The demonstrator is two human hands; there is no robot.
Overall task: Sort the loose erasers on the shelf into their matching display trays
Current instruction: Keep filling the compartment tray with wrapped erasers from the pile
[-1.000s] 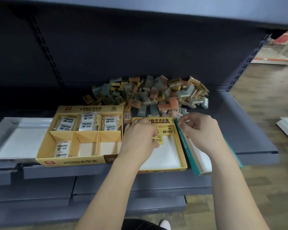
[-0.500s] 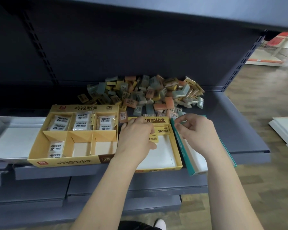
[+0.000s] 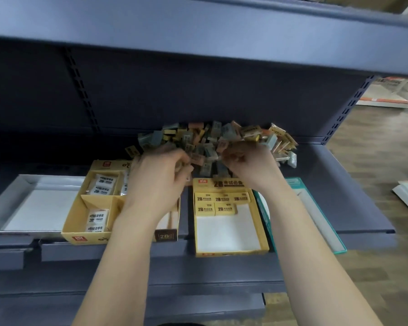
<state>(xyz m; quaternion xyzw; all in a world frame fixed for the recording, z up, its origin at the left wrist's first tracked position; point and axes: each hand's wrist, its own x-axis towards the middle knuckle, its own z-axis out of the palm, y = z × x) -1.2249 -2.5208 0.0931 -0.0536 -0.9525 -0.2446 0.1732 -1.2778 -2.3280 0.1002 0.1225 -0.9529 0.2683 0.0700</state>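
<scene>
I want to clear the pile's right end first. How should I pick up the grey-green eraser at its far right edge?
Pinch the grey-green eraser across its narrow width, coming from above and the right: that side faces bare shelf, while the pile crowds its left. It is a small block, so thumb and forefinger should probably do.

The left hand (image 3: 159, 177) and right hand (image 3: 251, 167), fingers (image 3: 178, 158) curled, rest in the eraser pile (image 3: 222, 135) on the shelf (image 3: 353, 184).

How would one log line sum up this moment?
step: picking from eraser pile | left hand: curled at pile, grip unclear | right hand: likewise | yellow tray: partly filled
</scene>
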